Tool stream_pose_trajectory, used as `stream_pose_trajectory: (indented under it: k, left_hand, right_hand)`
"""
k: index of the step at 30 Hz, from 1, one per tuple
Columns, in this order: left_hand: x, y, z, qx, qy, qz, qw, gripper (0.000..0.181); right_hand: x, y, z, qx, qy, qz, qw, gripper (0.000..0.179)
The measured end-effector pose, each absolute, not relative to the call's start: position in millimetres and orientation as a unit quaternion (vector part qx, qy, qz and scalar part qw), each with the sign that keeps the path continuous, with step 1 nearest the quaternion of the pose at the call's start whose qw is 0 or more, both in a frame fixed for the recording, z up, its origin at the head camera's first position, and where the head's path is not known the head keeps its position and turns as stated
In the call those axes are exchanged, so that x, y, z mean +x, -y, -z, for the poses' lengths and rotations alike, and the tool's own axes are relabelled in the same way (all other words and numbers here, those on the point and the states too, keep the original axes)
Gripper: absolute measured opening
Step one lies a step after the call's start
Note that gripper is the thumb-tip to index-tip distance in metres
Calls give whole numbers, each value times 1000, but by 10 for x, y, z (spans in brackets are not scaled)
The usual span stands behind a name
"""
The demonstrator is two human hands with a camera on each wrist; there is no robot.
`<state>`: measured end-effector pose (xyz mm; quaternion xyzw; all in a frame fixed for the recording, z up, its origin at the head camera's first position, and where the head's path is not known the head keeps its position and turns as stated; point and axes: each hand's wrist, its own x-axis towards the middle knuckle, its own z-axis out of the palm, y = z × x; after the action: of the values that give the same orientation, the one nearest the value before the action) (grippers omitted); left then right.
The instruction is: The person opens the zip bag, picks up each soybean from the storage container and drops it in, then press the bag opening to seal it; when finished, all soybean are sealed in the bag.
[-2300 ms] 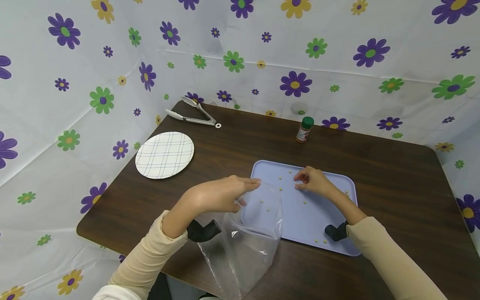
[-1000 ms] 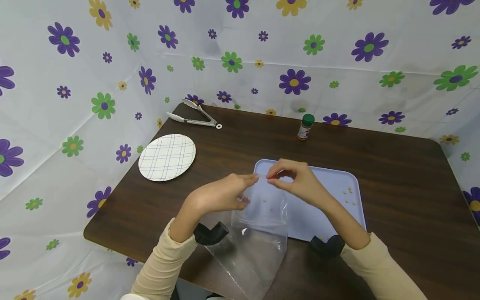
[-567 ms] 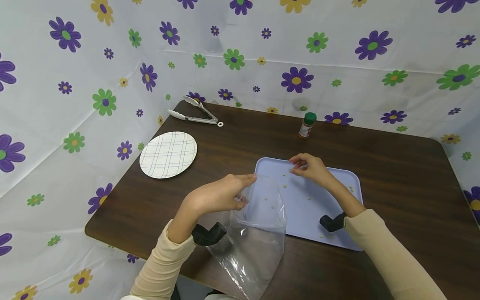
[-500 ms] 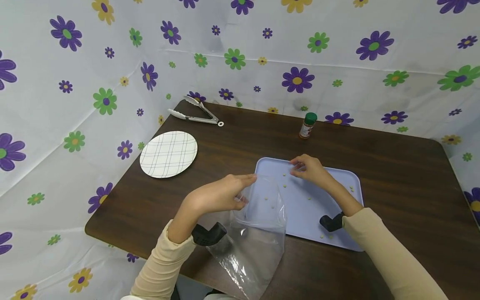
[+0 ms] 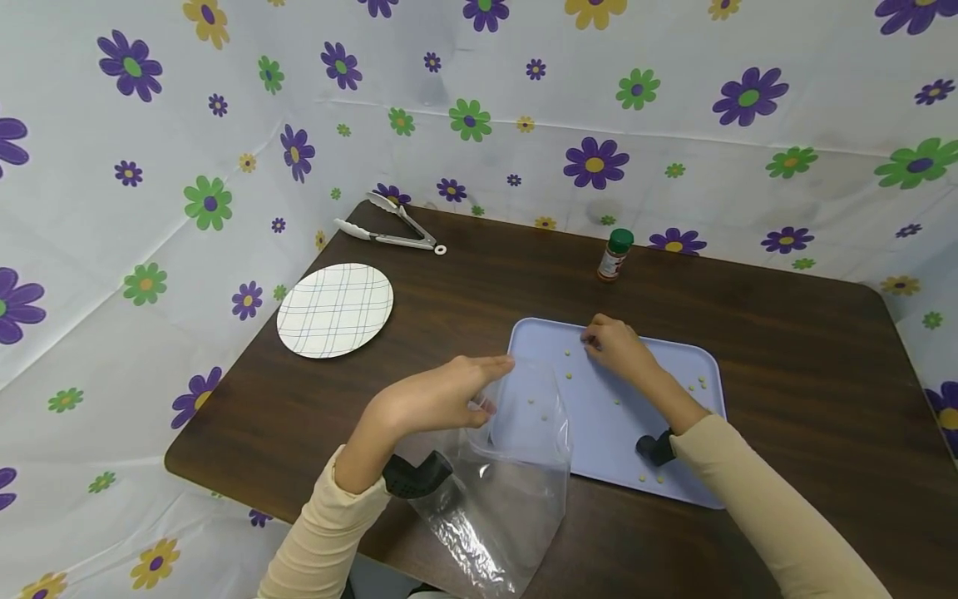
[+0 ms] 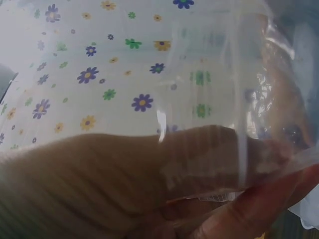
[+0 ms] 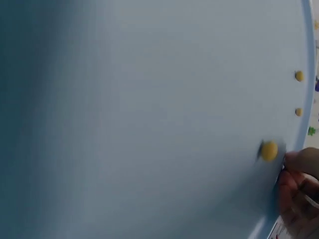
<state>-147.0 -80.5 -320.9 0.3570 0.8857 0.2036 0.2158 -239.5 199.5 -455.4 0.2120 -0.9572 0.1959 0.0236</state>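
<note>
My left hand (image 5: 441,395) holds a clear plastic bag (image 5: 501,507) by its mouth, fingers and thumb spread apart across the opening. In the left wrist view, bag film (image 6: 241,99) stretches over the fingers. My right hand (image 5: 617,345) reaches down to the far side of the lavender tray (image 5: 599,449), thumb and fingertips pinched together at its surface. A small yellow ball that lay there earlier is now hidden by the fingertips. Other small yellow balls lie scattered on the tray, one yellow ball (image 7: 269,150) close beside the fingertips. Two more show through the bag.
A white checked plate (image 5: 335,310) lies on the left of the dark wooden table (image 5: 479,283). Behind it rest metal tongs (image 5: 397,241), spread apart. A green-capped spice bottle (image 5: 614,256) stands beyond the tray. Flowered sheeting hangs at the back and left.
My right hand went to the bag mouth about a second ago, then back over the tray's far side, and has lowered with its fingertips closing. The left hand stays put with the bag.
</note>
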Motion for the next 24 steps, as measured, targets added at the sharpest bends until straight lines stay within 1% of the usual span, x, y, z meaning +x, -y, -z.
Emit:
stream_pose_trajectory:
  k: [5, 8, 11, 14, 17, 20, 24]
  left_hand:
    - [-1451, 811, 3218, 356, -884, -206, 222, 65]
    - [-1446, 810, 3220, 354, -885, -205, 223, 66]
    - [-1446, 802, 3226, 353, -885, -206, 225, 66]
    - [-1458, 795, 3236, 355, -885, -206, 221, 65]
    - [-1480, 792, 3241, 356, -885, -207, 216, 65]
    - [-1504, 787, 3233, 357, -886, -208, 212, 63]
    - [-1531, 784, 3201, 369, -882, -218, 198, 60]
  right_hand:
    - [-2385, -1954, 4592, 181, 961, -207, 22, 5]
    - [-2368, -1966, 4599, 171, 960, -219, 21, 5]
    - [-2335, -1990, 4553, 162, 950, -264, 29, 6]
    - [-2275, -1968, 4385, 144, 931, -334, 39, 7]
    - [-2137, -1837, 4068, 139, 902, -406, 38, 11]
    - [-1913, -1629, 3722, 183, 870, -457, 31, 12]
    - [-1599, -1347, 3432, 309, 826, -472, 23, 9]
